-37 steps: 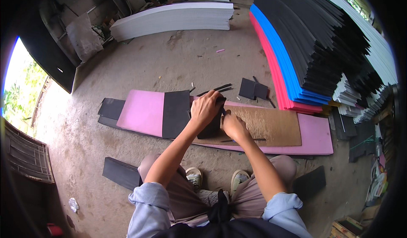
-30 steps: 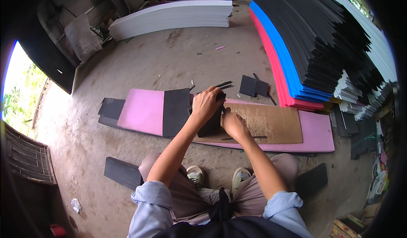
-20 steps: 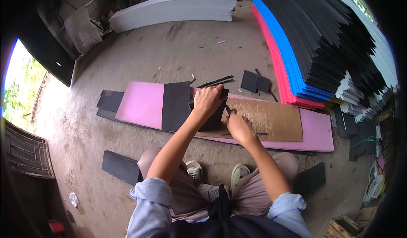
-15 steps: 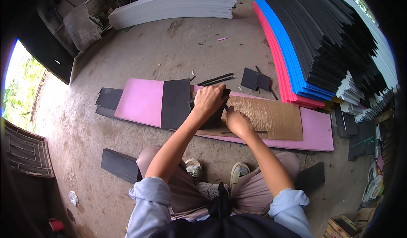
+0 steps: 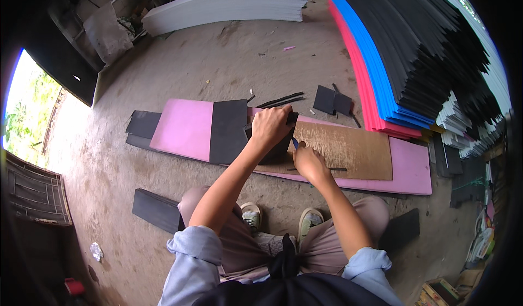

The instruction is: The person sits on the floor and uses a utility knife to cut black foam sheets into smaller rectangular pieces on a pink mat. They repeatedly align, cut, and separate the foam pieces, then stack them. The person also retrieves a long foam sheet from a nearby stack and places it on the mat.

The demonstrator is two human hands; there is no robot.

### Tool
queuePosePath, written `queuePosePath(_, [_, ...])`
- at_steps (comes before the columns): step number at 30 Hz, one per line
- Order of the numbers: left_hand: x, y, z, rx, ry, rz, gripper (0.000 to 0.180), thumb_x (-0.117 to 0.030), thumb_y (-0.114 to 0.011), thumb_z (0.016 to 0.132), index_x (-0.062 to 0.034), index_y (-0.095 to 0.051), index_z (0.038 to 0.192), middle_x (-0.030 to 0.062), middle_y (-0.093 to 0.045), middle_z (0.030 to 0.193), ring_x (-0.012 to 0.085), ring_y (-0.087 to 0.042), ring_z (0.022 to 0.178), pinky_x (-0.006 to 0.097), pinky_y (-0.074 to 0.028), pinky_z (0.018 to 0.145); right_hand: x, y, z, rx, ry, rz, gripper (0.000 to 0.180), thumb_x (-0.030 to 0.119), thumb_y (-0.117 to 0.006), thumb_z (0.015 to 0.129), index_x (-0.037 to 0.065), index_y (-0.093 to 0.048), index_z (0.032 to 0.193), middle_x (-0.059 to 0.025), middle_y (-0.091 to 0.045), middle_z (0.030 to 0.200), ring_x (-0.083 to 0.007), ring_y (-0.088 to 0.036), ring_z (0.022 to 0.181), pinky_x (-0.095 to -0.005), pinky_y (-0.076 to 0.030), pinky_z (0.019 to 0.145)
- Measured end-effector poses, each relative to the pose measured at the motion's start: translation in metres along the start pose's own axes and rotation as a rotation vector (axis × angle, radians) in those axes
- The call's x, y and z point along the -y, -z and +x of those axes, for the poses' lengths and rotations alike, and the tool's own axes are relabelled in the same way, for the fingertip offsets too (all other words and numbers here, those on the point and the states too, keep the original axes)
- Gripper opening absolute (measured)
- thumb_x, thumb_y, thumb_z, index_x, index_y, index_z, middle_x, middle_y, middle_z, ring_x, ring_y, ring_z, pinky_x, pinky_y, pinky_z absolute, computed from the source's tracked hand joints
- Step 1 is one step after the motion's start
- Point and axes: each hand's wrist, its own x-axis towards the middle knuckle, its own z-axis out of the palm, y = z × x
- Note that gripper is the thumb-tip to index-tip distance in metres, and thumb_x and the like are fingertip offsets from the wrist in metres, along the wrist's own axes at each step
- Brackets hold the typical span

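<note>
Towering beyond the far right corner of the brown board (image 5: 348, 148), a stack of black, blue and red foam sheets (image 5: 403, 39) dwarfs everything else. Under the board, a pink foam sheet (image 5: 411, 167) juts past its right end. At the board's left end is a black block (image 5: 280, 148), the left hand's (image 5: 271, 125) fingers clamped on its upper edge. Over the board, the right hand's (image 5: 310, 164) fingers wrap a slim blue tool (image 5: 296, 142). A thin black strip (image 5: 339, 169) lies by the board's near edge.

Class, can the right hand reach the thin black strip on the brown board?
Probably yes: the black strip lies on the brown board, its right end uncovered, though the right hand holds a blue tool.
</note>
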Motion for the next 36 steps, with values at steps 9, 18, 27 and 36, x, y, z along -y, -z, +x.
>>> queuePosePath(9, [0.002, 0.005, 0.013, -0.048, 0.071, -0.144, 0.029, -0.029, -0.065, 0.070, -0.0077, -0.056, 0.086, 0.0132, -0.061, 0.068, 0.0323, -0.059, 0.065, 0.041, -0.046, 0.056, -0.072, -0.154, -0.010, 0.294, -0.101, -0.004, 0.029, 0.014, -0.040, 0.079, -0.004, -0.054, 0.097, -0.0233, -0.061, 0.085, -0.0355, -0.060, 0.083, -0.0438, -0.048, 0.071])
queuePosePath(18, [0.027, 0.017, 0.019, -0.010, -0.025, -0.064, 0.028, -0.029, -0.066, 0.070, -0.0084, -0.055, 0.084, 0.0108, -0.060, 0.065, 0.0289, -0.060, 0.063, 0.039, -0.047, 0.056, -0.076, -0.098, 0.009, 0.227, -0.097, 0.002, 0.025, 0.021, -0.045, 0.081, 0.002, -0.060, 0.090, -0.0178, -0.062, 0.079, -0.0329, -0.062, 0.073, -0.0436, -0.049, 0.064])
queuePosePath(27, [0.015, -0.001, 0.021, 0.057, -0.062, 0.018, 0.030, -0.033, -0.066, 0.069, -0.0094, -0.056, 0.084, 0.0078, -0.060, 0.064, 0.0257, -0.060, 0.062, 0.036, -0.048, 0.057, -0.035, -0.055, 0.008, -0.320, 0.089, 0.168, 0.017, 0.022, -0.047, 0.085, 0.008, -0.046, 0.093, -0.0123, -0.054, 0.054, -0.0320, -0.057, 0.050, -0.0399, -0.045, 0.045])
queuePosePath(36, [0.012, -0.004, 0.023, 0.027, -0.037, 0.019, 0.031, -0.035, -0.067, 0.069, -0.0085, -0.058, 0.084, 0.0085, -0.060, 0.061, 0.0254, -0.061, 0.061, 0.035, -0.048, 0.056, -0.038, -0.073, 0.027, -0.362, 0.130, 0.075, 0.016, 0.024, -0.049, 0.084, 0.009, -0.047, 0.091, -0.0099, -0.054, 0.052, -0.0278, -0.057, 0.047, -0.0376, -0.044, 0.042])
